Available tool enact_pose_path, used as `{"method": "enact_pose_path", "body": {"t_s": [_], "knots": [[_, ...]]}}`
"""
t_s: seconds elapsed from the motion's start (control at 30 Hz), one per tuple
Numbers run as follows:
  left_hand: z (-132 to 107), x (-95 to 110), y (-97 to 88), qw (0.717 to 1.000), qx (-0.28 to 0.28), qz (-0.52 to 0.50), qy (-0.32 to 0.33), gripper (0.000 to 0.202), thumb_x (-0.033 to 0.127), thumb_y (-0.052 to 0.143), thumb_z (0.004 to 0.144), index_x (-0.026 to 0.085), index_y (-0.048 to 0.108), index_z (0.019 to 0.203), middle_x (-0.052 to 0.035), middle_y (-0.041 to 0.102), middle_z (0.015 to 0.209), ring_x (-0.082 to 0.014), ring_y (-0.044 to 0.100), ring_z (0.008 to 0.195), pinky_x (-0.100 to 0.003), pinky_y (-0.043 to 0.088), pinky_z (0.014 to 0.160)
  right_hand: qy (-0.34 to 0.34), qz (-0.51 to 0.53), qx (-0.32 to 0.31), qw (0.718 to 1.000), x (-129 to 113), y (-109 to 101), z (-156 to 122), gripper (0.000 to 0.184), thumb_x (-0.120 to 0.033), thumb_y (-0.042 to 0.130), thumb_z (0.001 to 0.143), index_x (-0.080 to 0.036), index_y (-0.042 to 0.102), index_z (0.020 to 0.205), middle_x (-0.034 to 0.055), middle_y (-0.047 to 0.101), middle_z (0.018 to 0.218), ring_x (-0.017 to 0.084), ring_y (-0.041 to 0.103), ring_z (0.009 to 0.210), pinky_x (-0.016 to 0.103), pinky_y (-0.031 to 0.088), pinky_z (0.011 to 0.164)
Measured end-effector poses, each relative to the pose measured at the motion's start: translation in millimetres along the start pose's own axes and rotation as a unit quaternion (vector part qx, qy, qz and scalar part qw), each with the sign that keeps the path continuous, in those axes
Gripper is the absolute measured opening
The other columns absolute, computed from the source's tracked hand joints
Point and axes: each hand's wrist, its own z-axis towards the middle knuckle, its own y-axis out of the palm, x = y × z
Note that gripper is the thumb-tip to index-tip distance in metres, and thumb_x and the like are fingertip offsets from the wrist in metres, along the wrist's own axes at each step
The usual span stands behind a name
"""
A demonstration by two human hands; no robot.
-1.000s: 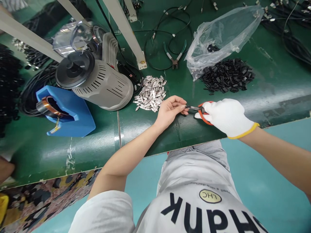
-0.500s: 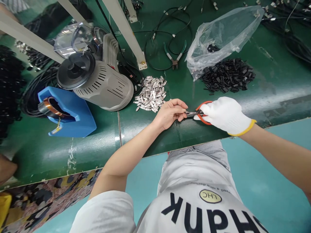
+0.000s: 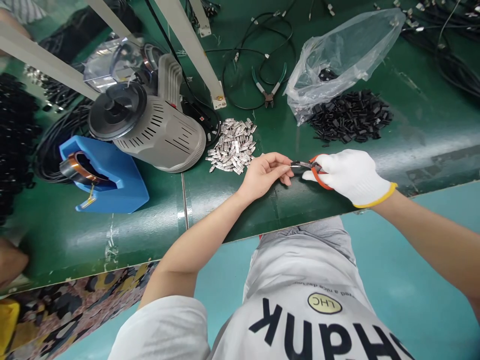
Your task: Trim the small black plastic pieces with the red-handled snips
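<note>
My left hand (image 3: 265,175) pinches a small silver metal part (image 3: 296,164) between thumb and fingertips. My right hand (image 3: 350,176), in a white knit glove with a yellow cuff, grips orange-handled scissors (image 3: 321,179), and their steel blades meet the metal part at my left fingertips. Just beyond my left hand lies a loose pile of small silver metal clips (image 3: 232,146). A heap of small black plastic pieces (image 3: 348,116) sits farther right, beside a clear plastic bag (image 3: 337,57).
Green-handled pliers (image 3: 268,86) lie among thin black cables (image 3: 240,75) on the green work mat (image 3: 210,210). A grey machine (image 3: 157,132) and a blue tape holder (image 3: 112,185) stand left. A co-worker's hand (image 3: 10,262) shows at the left edge.
My gloved hand has turned slightly, hiding more of the orange handle loops. The scissors now sit a little farther right and higher, and my left hand has shifted slightly up.
</note>
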Motion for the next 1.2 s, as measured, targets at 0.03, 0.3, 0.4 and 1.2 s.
{"method": "enact_pose_path", "body": {"t_s": [0.03,0.3,0.4,1.2], "knots": [[-0.5,-1.1,0.7,1.000,0.005,0.018,0.011,0.039,0.048,0.082,0.084,0.013,0.067,0.097,-0.0042,0.075,0.079,-0.0122,0.071,0.060,-0.025,0.057,0.064,0.003,-0.001,-0.004,1.000,-0.5,-0.7,0.0,0.067,-0.078,0.032,0.097,-0.028,0.074,0.115,0.0078,0.072,0.075,0.028,0.060,0.071,0.035,0.016,0.062],[-1.3,4.0,0.0,0.997,0.037,0.067,-0.017,0.036,0.048,0.076,0.087,0.015,0.061,0.088,-0.0026,0.072,0.072,-0.0078,0.060,0.048,-0.020,0.046,0.050,0.029,0.032,-0.038,0.998,-3.6,-8.2,2.6,0.070,-0.081,0.031,0.095,-0.028,0.074,0.113,0.0073,0.071,0.074,0.026,0.061,0.069,0.033,0.020,0.059],[-0.4,7.0,-1.0,0.997,0.045,0.057,-0.028,0.034,0.045,0.076,0.087,0.015,0.060,0.087,-0.0026,0.072,0.070,-0.0077,0.059,0.046,-0.020,0.044,0.048,0.081,0.053,-0.066,0.993,1.0,-13.0,4.3,0.067,-0.083,0.036,0.093,-0.028,0.072,0.108,0.0054,0.069,0.072,0.023,0.057,0.062,0.032,0.021,0.059],[-3.0,11.7,1.3,0.993,0.005,-0.017,-0.120,0.028,0.034,0.076,0.079,0.017,0.054,0.077,-0.0012,0.068,0.058,-0.0084,0.054,0.034,-0.018,0.035,0.036,-0.091,-0.092,-0.019,0.991,-13.2,-32.1,-2.5,0.045,-0.051,0.034,0.103,-0.017,0.063,0.094,0.0120,0.067,0.077,0.023,0.054,0.065,0.037,0.009,0.068]]}}
